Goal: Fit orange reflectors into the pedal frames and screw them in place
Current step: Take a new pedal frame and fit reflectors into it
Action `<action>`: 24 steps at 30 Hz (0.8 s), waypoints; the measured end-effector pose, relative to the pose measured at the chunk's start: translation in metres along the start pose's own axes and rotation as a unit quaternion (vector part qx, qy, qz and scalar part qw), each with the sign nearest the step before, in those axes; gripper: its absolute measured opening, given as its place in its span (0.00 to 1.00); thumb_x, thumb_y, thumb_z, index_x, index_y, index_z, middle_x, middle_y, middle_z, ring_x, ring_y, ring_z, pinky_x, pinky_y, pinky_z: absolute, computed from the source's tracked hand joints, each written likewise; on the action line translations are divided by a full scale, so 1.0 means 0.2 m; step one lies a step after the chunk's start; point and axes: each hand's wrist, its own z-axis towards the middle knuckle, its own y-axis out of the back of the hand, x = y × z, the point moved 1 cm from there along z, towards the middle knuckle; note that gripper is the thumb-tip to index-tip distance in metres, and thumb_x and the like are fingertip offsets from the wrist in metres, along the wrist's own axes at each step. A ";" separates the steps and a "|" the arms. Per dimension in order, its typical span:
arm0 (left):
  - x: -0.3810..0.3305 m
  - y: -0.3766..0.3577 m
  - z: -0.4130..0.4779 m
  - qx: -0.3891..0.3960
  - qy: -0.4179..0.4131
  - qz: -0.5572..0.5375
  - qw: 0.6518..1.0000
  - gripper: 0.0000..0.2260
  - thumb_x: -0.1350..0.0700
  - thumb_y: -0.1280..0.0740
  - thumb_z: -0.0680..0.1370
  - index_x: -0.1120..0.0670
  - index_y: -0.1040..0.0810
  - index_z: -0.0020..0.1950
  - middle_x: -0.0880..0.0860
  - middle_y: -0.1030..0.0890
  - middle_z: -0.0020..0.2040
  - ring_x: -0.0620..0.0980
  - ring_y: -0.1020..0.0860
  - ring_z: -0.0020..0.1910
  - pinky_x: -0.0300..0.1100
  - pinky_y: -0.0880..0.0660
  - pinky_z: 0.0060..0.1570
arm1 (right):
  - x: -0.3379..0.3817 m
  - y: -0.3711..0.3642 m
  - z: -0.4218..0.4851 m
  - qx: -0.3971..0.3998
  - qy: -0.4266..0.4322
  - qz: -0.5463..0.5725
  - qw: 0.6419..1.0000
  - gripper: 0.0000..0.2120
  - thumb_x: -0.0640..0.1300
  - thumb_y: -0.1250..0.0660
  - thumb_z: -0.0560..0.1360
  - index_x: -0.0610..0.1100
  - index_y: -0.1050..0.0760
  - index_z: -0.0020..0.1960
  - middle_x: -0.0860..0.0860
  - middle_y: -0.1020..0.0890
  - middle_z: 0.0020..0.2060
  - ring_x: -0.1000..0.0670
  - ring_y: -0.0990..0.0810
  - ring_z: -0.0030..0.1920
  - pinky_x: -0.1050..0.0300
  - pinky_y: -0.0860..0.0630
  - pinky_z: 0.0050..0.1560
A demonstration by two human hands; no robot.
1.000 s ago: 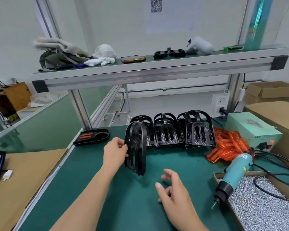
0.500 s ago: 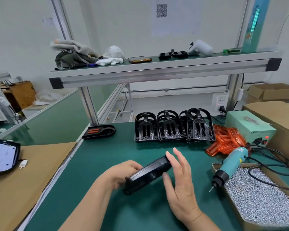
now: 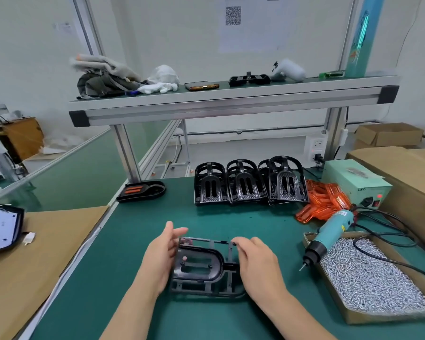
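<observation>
The black pedal frame (image 3: 201,266) lay flat on the green bench top (image 3: 138,241), close to the person and between the two hands, with its long rounded opening facing up. The left hand (image 3: 160,258) was at the frame's left end, its fingers fairly straight and spread, the palm laid against the edge and the thumb lifted clear. The right hand (image 3: 258,263) was at the other end with its fingers curled over the far rail, gripping it; I could not tell what the thumb was doing beneath.

Farther back on the bench stood a row of pedal frames (image 3: 243,185), upright and touching one another. Just to the right of them lay a heap of orange reflectors (image 3: 326,202), loose and overlapping. The teal electric screwdriver (image 3: 329,234) rested with its handle near that heap and its bit pointing down toward the bench, across the corner of a cardboard tray (image 3: 378,318) filled with small silver screws (image 3: 368,278). Behind it sat a pale green power box (image 3: 353,185) with a red light on. At the bench's far left lay a pedal (image 3: 141,191) with two orange strips in it.
</observation>
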 end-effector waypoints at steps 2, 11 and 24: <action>0.05 0.00 -0.02 -0.012 -0.056 0.039 0.998 0.11 0.46 0.34 0.81 0.48 0.14 0.51 0.49 0.14 0.50 0.49 0.17 0.51 0.48 0.21 0.53 | 0.02 0.01 0.01 0.036 -0.016 -0.038 0.999 0.16 0.42 0.46 0.84 0.51 0.24 0.66 0.51 0.25 0.49 0.47 0.26 0.52 0.54 0.28 0.53; 0.15 -0.12 -0.05 -0.061 -0.171 0.311 0.933 0.11 0.54 0.34 0.81 0.45 0.21 0.39 0.44 0.18 0.40 0.41 0.22 0.44 0.33 0.29 0.44 | 0.12 0.28 0.14 0.026 0.020 -0.174 0.984 0.12 0.42 0.42 0.80 0.49 0.25 0.61 0.51 0.24 0.55 0.46 0.26 0.57 0.50 0.25 0.53; 0.17 -0.16 -0.06 -0.025 -0.265 0.387 0.883 0.12 0.49 0.32 0.80 0.44 0.21 0.36 0.41 0.22 0.38 0.42 0.26 0.46 0.47 0.29 0.53 | -0.51 0.67 0.69 0.068 -0.212 -0.336 0.915 0.19 0.44 0.36 0.77 0.40 0.27 0.66 0.42 0.26 0.58 0.40 0.27 0.61 0.45 0.24 0.57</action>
